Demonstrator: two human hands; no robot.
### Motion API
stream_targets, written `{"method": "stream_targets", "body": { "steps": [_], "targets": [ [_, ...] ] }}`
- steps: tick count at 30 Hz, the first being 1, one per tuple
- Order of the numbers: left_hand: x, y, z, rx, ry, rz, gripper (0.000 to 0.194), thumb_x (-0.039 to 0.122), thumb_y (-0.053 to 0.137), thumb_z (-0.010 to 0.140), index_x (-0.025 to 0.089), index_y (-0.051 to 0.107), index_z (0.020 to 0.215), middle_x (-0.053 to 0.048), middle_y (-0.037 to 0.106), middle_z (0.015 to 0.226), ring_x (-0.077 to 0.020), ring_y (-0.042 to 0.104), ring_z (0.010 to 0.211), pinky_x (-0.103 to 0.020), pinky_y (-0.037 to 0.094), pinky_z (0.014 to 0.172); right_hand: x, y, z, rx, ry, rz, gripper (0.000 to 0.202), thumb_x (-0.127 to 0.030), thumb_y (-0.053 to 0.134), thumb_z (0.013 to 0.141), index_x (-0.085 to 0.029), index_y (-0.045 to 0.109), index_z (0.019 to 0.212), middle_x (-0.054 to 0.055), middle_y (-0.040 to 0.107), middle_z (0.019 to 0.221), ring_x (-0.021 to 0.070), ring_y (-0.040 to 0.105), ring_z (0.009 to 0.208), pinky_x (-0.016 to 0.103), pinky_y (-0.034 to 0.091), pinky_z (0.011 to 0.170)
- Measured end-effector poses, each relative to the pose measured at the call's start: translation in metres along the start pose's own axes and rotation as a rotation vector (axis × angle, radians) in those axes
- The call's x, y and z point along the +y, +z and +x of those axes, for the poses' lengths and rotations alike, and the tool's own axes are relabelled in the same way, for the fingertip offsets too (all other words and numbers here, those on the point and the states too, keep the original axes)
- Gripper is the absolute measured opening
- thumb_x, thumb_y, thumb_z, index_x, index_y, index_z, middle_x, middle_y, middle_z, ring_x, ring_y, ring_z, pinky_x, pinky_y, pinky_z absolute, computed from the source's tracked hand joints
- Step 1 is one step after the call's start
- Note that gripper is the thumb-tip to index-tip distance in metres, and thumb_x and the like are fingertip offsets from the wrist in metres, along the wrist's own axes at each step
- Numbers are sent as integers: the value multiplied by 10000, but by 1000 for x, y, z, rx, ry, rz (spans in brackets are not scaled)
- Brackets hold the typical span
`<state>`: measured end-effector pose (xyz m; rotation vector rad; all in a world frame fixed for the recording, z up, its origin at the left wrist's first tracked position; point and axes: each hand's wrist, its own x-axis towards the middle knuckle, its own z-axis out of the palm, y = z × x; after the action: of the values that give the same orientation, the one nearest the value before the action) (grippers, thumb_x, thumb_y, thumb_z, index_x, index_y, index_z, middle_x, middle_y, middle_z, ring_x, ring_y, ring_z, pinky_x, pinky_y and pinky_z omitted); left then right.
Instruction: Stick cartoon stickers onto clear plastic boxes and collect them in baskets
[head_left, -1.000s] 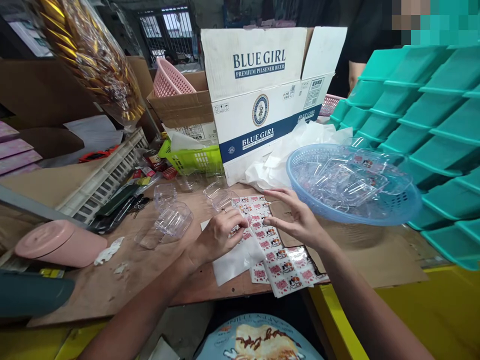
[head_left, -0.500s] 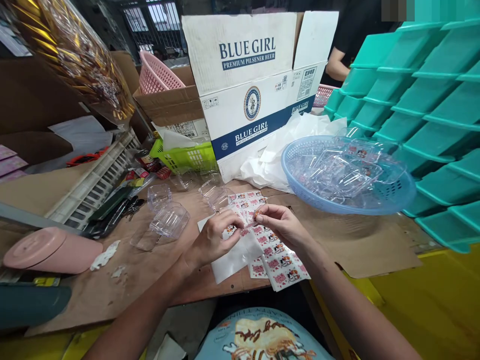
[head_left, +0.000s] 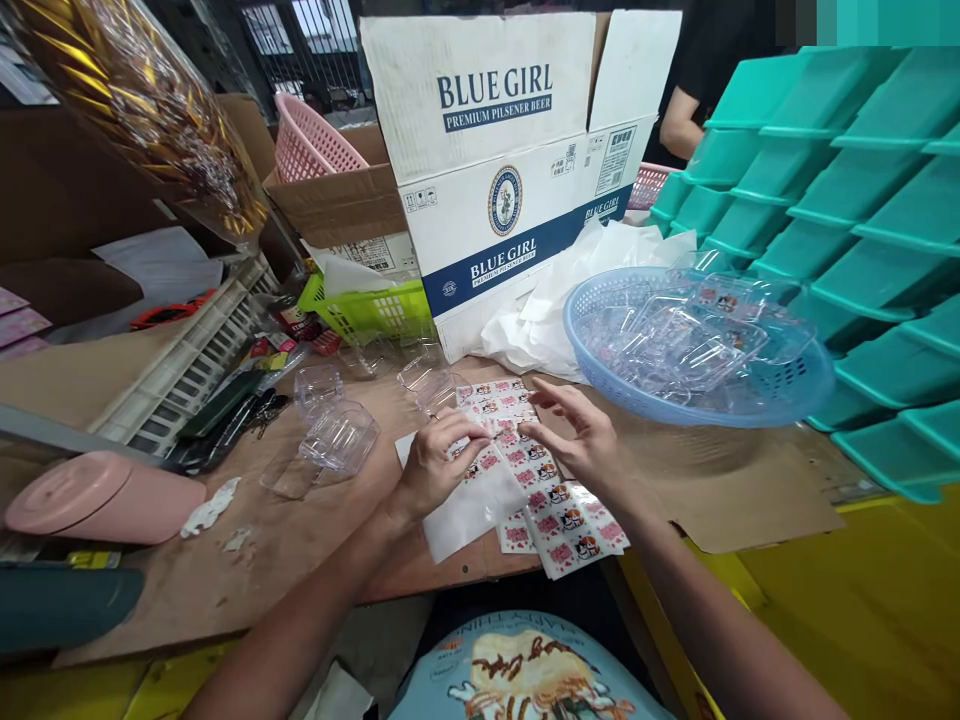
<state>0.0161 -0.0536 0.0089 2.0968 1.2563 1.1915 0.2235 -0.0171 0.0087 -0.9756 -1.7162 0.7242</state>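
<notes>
My left hand (head_left: 446, 460) is closed in a pinch over the printed sticker sheets; whatever lies between its fingertips is too small to make out. To its right, my right hand (head_left: 577, 435) is open, thumb and fingers apart, over the sheets' right edge. The sticker sheets (head_left: 559, 520) carry rows of cartoon animals and pink motifs and overlap one another. Beneath my left hand lies a white backing sheet (head_left: 469, 510), partly covering them. Clear plastic boxes (head_left: 341, 440) sit on the table to the left, and another clear box (head_left: 427, 380) stands just beyond my left hand.
A blue basket (head_left: 697, 405) full of clear boxes stands at right, before stacked teal bins (head_left: 862, 240). Behind are a white beer carton (head_left: 510, 130), white paper (head_left: 540, 300) and a green basket (head_left: 375, 310). A pink container (head_left: 105, 500) is at left. Another person's arm (head_left: 681, 125) shows behind.
My right hand has opened and drawn slightly away from my left; the small orange piece at its fingertips no longer shows. My left hand keeps its pinch, nearly in place.
</notes>
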Motion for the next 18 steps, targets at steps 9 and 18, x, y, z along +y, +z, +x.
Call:
{"method": "stream_targets", "body": {
  "steps": [9, 18],
  "targets": [
    [-35, -23, 39, 74, -154, 162, 503, 398, 733, 801, 176, 637, 1242, -130, 690, 1121, -292, 610, 1095, -464, 433, 1019, -10, -10, 7, 201, -13, 92, 124, -355, 699, 870, -252, 729, 807, 57, 652, 893, 230, 609, 876, 411, 504, 812],
    [-28, -4, 43, -245, -324, -376, 400, 466, 650, 863, 151, 708, 1102, -104, 746, 922, -194, 705, 777, -288, 539, 686, -4, -15, 19, -16, -43, -116, 396, -389, 732, 839, -266, 666, 1209, 71, 654, 1124, 241, 599, 1057, 432, 490, 905]
  ]
}}
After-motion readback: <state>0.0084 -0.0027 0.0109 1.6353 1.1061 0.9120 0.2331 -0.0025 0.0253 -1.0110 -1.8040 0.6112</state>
